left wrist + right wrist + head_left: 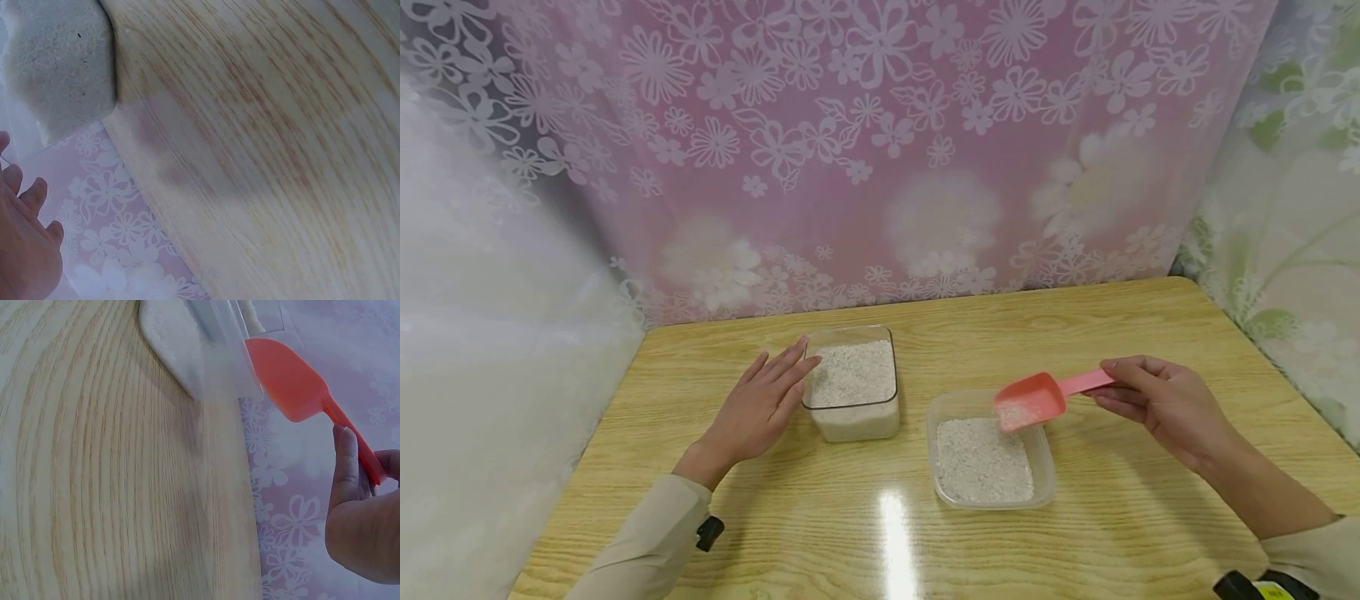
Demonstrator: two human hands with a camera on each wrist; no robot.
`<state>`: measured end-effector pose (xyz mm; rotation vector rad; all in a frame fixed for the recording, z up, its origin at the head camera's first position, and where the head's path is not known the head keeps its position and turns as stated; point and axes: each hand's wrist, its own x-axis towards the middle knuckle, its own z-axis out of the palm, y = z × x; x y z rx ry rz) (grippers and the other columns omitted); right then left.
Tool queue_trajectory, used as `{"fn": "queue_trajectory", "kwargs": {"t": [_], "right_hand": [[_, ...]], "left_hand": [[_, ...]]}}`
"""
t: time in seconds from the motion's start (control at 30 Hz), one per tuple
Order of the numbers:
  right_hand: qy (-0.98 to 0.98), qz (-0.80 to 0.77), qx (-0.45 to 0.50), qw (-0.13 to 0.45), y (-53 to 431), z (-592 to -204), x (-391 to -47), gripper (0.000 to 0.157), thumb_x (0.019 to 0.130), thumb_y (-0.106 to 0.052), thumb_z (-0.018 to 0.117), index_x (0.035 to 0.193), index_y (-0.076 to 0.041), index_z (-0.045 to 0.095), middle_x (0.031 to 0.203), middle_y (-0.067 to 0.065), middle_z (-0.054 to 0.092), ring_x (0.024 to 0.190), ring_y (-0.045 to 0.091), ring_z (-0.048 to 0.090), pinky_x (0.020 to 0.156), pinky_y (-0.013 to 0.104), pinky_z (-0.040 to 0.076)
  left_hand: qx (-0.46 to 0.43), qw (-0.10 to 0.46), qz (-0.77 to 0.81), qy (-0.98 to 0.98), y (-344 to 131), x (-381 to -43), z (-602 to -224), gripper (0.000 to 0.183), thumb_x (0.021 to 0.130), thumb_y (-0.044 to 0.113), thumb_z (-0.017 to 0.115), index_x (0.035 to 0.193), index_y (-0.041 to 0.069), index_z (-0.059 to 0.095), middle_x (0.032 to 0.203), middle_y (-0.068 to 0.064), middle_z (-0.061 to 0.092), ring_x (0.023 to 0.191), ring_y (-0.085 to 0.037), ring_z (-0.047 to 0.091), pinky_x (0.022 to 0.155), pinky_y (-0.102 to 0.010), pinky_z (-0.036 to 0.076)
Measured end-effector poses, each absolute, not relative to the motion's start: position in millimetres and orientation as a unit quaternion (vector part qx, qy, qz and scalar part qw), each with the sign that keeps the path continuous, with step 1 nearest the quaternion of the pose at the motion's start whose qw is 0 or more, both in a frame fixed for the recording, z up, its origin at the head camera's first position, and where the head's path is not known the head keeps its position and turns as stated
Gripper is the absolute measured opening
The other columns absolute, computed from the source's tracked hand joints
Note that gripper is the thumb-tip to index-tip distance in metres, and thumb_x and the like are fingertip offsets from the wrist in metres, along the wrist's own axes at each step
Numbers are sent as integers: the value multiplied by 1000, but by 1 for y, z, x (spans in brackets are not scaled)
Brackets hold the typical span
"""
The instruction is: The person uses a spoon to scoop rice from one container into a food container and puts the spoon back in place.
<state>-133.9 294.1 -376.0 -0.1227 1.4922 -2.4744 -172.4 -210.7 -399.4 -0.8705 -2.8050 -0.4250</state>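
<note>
In the head view my right hand (1172, 408) grips the handle of a pink-red scoop (1036, 400), which holds some white grains. The scoop is over the back right part of a low translucent tub (1047, 475) with rice-like grains (983, 462) in it. My left hand (760, 404) has its fingers extended at the left side of a clear, dark-rimmed square container (857, 425), filled high with similar grains (853, 373). The fingertips touch or nearly touch its rim. In the right wrist view the scoop (290, 381) shows its underside, the hand (369, 519) pinching its handle.
Both containers stand on a wood-grain table (775, 533), the square one left of the tub. A pink floral curtain (880, 167) hangs behind the table's back edge. Pale sheets hang at the left (490, 333) and right (1292, 250).
</note>
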Motion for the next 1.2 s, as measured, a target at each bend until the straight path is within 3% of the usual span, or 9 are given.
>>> {"fn": "queue_trajectory", "kwargs": {"t": [1.2], "right_hand": [[645, -755, -80, 86, 308, -353, -123, 18, 99, 1, 49, 102, 4, 67, 96, 12, 69, 84, 25, 70, 75, 36, 54]], "left_hand": [[-296, 89, -148, -939, -211, -172, -399, 44, 105, 25, 38, 149, 20, 37, 158, -2, 18, 142, -20, 21, 115, -48, 9]]}}
